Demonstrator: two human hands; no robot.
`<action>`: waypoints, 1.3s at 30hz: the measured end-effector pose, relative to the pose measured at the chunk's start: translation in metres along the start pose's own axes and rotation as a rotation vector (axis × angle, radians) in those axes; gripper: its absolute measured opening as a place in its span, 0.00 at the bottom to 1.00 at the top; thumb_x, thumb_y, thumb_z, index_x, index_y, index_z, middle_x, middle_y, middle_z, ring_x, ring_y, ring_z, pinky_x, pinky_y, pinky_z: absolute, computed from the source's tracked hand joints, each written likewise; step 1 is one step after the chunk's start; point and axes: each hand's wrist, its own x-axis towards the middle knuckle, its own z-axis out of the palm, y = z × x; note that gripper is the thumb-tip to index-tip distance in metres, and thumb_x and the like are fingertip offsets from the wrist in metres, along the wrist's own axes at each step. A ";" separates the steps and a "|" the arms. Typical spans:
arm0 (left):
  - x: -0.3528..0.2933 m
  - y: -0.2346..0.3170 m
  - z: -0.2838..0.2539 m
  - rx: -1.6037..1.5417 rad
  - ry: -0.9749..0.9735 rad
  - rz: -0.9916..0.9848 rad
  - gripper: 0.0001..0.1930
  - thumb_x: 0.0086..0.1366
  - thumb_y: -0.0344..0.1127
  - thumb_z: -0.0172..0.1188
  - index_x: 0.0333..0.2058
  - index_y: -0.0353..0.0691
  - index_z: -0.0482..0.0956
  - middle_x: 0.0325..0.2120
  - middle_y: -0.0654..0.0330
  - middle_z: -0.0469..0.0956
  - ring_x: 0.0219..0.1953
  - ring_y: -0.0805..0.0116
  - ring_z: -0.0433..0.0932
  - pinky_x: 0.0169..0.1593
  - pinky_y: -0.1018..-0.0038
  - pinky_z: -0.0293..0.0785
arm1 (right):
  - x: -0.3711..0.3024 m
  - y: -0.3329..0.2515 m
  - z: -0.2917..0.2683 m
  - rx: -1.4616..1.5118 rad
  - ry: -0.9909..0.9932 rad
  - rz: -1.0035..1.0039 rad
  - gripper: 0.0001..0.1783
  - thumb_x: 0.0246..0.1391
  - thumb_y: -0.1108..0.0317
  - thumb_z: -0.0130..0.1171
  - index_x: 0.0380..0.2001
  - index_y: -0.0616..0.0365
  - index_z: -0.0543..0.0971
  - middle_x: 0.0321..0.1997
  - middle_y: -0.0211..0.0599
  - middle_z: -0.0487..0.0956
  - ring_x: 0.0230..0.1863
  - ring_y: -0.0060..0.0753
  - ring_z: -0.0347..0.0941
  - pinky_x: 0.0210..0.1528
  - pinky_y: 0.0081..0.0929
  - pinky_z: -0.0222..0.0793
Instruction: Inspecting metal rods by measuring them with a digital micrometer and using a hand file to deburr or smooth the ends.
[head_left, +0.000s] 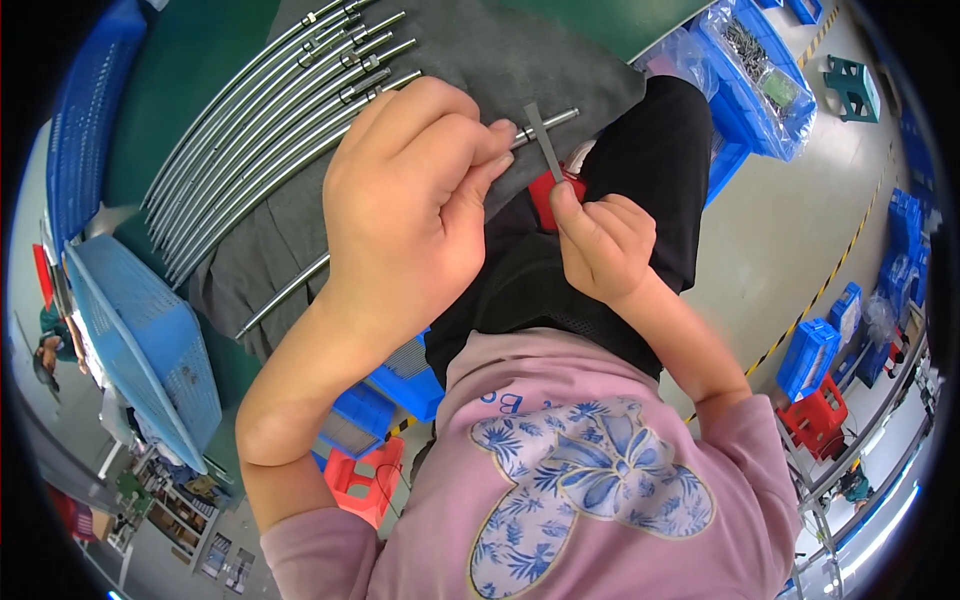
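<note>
My left hand (410,190) is closed around a slim shiny metal rod (288,296), pinching it near its upper right end, where a collar-like fitting shows. The rod slants across the grey cloth (265,245), and part of it is hidden behind my hand and wrist. Between the thumb and curled fingers of my right hand (605,245) is a thin, flat grey metal strip (545,145). It crosses the rod close to that end; whether the two touch I cannot tell. Several similar rods with fittings (270,130) lie side by side on the cloth to the left.
A green table top (150,110) lies under the cloth. At the left stand light blue perforated baskets (150,340). A blue bin of small metal parts (750,60) is at the upper right. Red stools (365,480), a green stool (852,88) and blue boxes (808,358) are on the floor.
</note>
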 end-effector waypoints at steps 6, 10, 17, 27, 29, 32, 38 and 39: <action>-0.002 0.002 -0.002 0.000 0.001 -0.011 0.08 0.39 0.21 0.60 0.19 0.35 0.70 0.19 0.59 0.67 0.22 0.60 0.67 0.25 0.71 0.62 | 0.017 -0.004 0.008 0.012 0.072 -0.032 0.26 0.24 0.78 0.55 0.37 0.59 0.78 0.09 0.26 0.55 0.09 0.24 0.52 0.12 0.18 0.53; -0.002 0.003 -0.001 0.029 -0.013 0.004 0.08 0.40 0.21 0.60 0.19 0.35 0.70 0.19 0.59 0.67 0.21 0.60 0.67 0.25 0.71 0.62 | 0.028 -0.002 -0.003 0.078 -0.057 -0.034 0.23 0.31 0.84 0.56 0.39 0.70 0.74 0.12 0.32 0.65 0.10 0.27 0.57 0.14 0.20 0.52; -0.004 0.002 0.000 0.008 -0.008 0.000 0.07 0.40 0.21 0.60 0.19 0.35 0.70 0.19 0.59 0.67 0.22 0.60 0.67 0.25 0.72 0.63 | 0.018 -0.018 -0.022 0.064 -0.187 0.067 0.24 0.33 0.84 0.54 0.41 0.69 0.73 0.11 0.31 0.64 0.09 0.26 0.55 0.14 0.22 0.51; -0.001 0.002 -0.001 0.024 -0.010 0.017 0.07 0.39 0.21 0.60 0.19 0.35 0.71 0.19 0.59 0.67 0.22 0.61 0.67 0.25 0.72 0.63 | 0.044 -0.022 -0.025 0.065 -0.100 0.076 0.23 0.32 0.84 0.55 0.39 0.67 0.75 0.10 0.30 0.64 0.08 0.26 0.54 0.14 0.22 0.50; 0.000 0.000 -0.002 0.033 -0.002 0.030 0.07 0.40 0.21 0.60 0.19 0.35 0.70 0.19 0.59 0.67 0.21 0.61 0.67 0.25 0.72 0.63 | 0.053 -0.025 -0.026 0.061 -0.142 0.135 0.22 0.32 0.84 0.55 0.39 0.68 0.75 0.10 0.31 0.65 0.08 0.26 0.56 0.14 0.22 0.52; -0.001 0.000 0.002 0.010 0.010 0.004 0.07 0.40 0.21 0.60 0.19 0.35 0.70 0.18 0.59 0.67 0.21 0.61 0.67 0.25 0.72 0.62 | 0.031 -0.037 -0.039 -0.002 -0.161 0.212 0.29 0.28 0.79 0.53 0.43 0.56 0.75 0.07 0.25 0.56 0.08 0.25 0.53 0.11 0.21 0.51; -0.002 0.002 0.000 0.029 0.010 0.002 0.07 0.40 0.20 0.59 0.18 0.35 0.69 0.18 0.59 0.67 0.21 0.61 0.66 0.24 0.72 0.62 | 0.059 -0.041 -0.050 -0.017 -0.317 0.220 0.23 0.34 0.85 0.53 0.40 0.66 0.75 0.11 0.33 0.66 0.09 0.27 0.58 0.16 0.21 0.54; -0.002 0.000 -0.001 0.035 0.014 0.005 0.07 0.40 0.20 0.59 0.18 0.35 0.69 0.18 0.59 0.67 0.21 0.61 0.66 0.24 0.72 0.62 | 0.050 -0.043 -0.054 -0.069 -0.390 0.223 0.24 0.34 0.85 0.53 0.41 0.66 0.74 0.13 0.33 0.67 0.10 0.27 0.59 0.16 0.21 0.55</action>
